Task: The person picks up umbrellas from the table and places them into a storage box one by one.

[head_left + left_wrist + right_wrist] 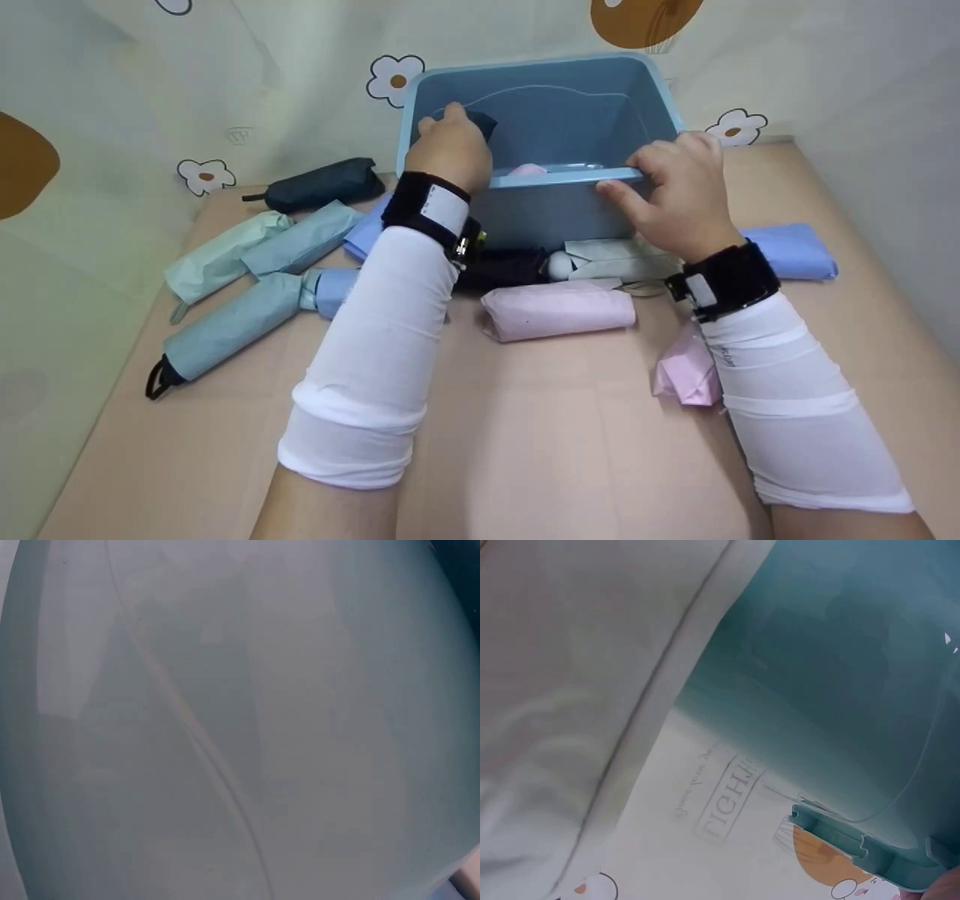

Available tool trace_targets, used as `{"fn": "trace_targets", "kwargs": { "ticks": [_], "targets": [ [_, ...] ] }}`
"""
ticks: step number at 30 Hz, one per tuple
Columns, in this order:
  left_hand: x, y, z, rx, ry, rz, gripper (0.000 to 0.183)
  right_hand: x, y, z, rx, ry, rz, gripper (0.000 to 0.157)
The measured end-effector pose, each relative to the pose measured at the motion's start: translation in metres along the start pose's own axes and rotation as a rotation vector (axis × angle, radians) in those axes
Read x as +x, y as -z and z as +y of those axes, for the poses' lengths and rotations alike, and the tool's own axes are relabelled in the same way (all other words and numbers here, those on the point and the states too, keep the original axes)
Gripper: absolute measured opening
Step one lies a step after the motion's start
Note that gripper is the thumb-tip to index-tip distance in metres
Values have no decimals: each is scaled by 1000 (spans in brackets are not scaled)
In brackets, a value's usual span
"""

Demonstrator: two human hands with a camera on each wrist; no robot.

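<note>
A blue-grey plastic bin (555,214) stands at the back of the table, its wall also filling the left wrist view. Reaching over its front rim, my left hand (450,150) holds a dark folded umbrella (482,125) inside the bin, mostly hidden behind the hand. My right hand (686,191) grips the bin's front right rim, thumb outside. A bit of pink (528,169) shows on the bin floor. Just in front of the bin lie a black umbrella (510,268), a pale grey-green one (622,259) with a round white end, and a pink one (559,311).
Left of the bin lie a dark umbrella (322,186), a mint one (225,251), a teal one with a black strap (232,326) and several bluish ones. A periwinkle umbrella (791,251) and a pink one (688,367) lie right. Flower-printed cloth (300,82) hangs behind.
</note>
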State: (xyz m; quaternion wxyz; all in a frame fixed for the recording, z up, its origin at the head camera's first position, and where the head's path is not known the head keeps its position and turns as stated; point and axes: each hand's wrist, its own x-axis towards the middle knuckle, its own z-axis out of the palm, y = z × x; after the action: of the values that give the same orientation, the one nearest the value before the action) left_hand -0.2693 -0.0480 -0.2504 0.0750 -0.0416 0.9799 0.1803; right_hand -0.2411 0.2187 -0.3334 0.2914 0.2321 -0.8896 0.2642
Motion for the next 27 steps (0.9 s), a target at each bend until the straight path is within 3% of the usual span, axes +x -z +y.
{"fn": "trace_targets", "kwargs": {
  "ticks": [7, 27],
  "targets": [
    [1, 1, 1, 40, 0, -18, 70, -1, 1, -1, -9, 22, 7, 48],
    [0, 2, 0, 90, -41, -39, 62, 0, 2, -4, 10, -31, -19, 44]
  ]
}}
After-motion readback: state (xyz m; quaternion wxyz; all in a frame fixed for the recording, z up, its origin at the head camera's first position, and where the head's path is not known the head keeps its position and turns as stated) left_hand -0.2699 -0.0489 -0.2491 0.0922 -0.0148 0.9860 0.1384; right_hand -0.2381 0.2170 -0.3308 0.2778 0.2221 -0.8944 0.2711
